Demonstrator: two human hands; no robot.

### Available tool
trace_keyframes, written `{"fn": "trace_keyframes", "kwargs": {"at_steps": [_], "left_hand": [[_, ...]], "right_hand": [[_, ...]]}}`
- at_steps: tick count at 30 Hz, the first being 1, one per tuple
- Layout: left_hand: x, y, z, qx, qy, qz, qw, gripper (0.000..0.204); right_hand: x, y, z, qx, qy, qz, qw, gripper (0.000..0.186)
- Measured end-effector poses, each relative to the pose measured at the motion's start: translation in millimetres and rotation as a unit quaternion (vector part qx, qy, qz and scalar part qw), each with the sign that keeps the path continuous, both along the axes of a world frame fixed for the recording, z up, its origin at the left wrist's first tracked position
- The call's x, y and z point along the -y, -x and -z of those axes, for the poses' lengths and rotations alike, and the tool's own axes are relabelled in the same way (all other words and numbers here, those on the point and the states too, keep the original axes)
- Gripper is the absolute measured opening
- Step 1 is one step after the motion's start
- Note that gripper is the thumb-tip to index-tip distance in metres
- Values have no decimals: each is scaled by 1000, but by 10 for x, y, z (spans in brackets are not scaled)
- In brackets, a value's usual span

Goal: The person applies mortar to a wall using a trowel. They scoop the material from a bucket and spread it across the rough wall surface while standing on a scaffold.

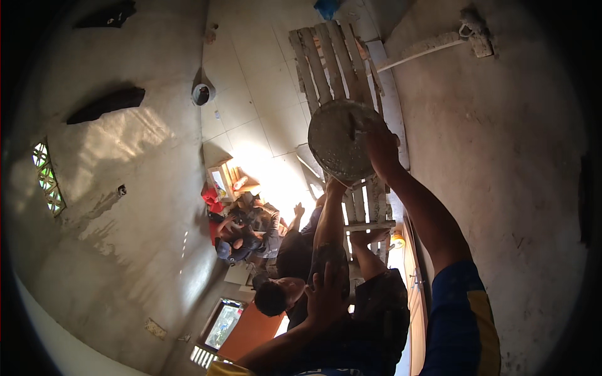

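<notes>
Right hand (379, 143) at rim of round tub (311, 141), grip unclear; left hand (326, 297), fingers spread. Grey mix (335, 147) already in tub, seemingly plenty left unused.

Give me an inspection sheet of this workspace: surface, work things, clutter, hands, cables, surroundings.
Surface: slatted wooden platform, gaps between its boards.
Work things: round bucket with grey, wet-looking contents; whether it rests on the boards cannot be told.
Clutter: blue item beyond the platform's far end; grey round container beside the left wall.
Hands: right hand at the bucket's right side, grip unclear; left hand on dark cloth, fingers spread.
Cables: nothing seen.
Surroundings: pale tiled floor, stained walls, a co-worker close by, more people further left.
</notes>
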State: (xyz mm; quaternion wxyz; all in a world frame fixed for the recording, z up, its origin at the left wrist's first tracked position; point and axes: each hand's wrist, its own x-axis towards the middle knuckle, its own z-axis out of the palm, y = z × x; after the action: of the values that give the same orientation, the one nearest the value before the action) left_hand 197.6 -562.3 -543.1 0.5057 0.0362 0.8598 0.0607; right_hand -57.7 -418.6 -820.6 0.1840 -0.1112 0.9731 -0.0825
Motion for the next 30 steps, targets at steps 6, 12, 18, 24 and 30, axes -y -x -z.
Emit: {"fn": "trace_keyframes", "kwargs": {"at_steps": [6,12,18,24,30], "left_hand": [[-53,66,28,-14,-36,16,999,86],[75,10,-53,-13,-5,-2,1000,87],[72,175,-46,11,-21,2,1000,93],[122,205,49,0,-36,-14,999,80],[155,192,58,25,-21,-1,999,80]], "right_hand": [[-155,-270,861,-67,48,213,974,17],[-149,-19,-1042,87,-5,-58,994,29],[-848,-794,-963,287,114,152,939,40],[-391,-1177,-558,283,139,257,914,41],[129,-1483,-284,268,50,310,911,34]]}}
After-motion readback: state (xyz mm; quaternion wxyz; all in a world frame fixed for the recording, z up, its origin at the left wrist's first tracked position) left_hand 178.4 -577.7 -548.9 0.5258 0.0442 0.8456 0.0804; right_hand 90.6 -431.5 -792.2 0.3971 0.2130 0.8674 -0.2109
